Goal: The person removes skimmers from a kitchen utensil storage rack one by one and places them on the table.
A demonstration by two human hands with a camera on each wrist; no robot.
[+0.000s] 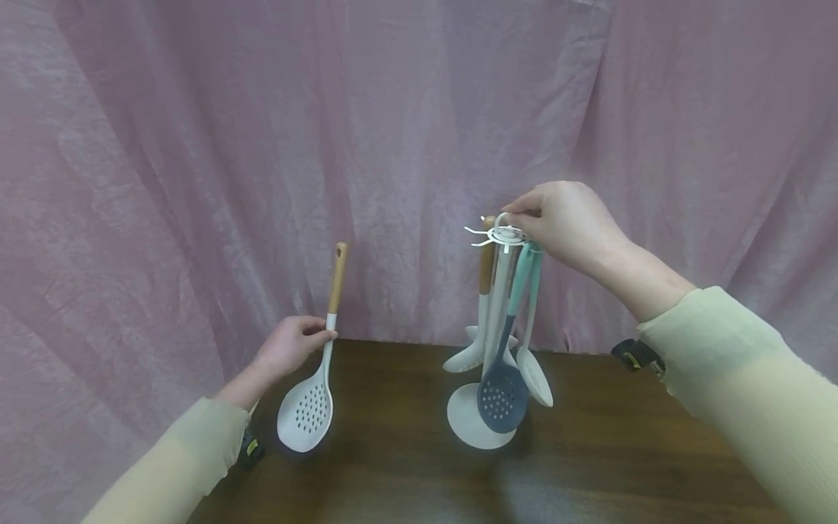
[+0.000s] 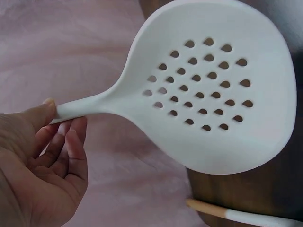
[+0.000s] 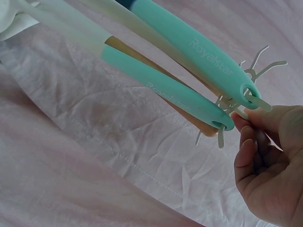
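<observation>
Left hand (image 1: 291,348) pinches the white skimmer (image 1: 306,411) at its neck, long axis upright, wooden end above the hand. The rack (image 1: 497,236) lies well to that hand's right, its top ring gripped by the right hand (image 1: 563,222).

A wrinkled pink curtain (image 1: 262,145) hangs behind a dark wooden table (image 1: 406,480).

Both arms wear loose pale yellow-green sleeves (image 1: 733,349) ending just behind each bare hand; a black strap with yellow markings (image 1: 638,356) sits at each wrist.
</observation>
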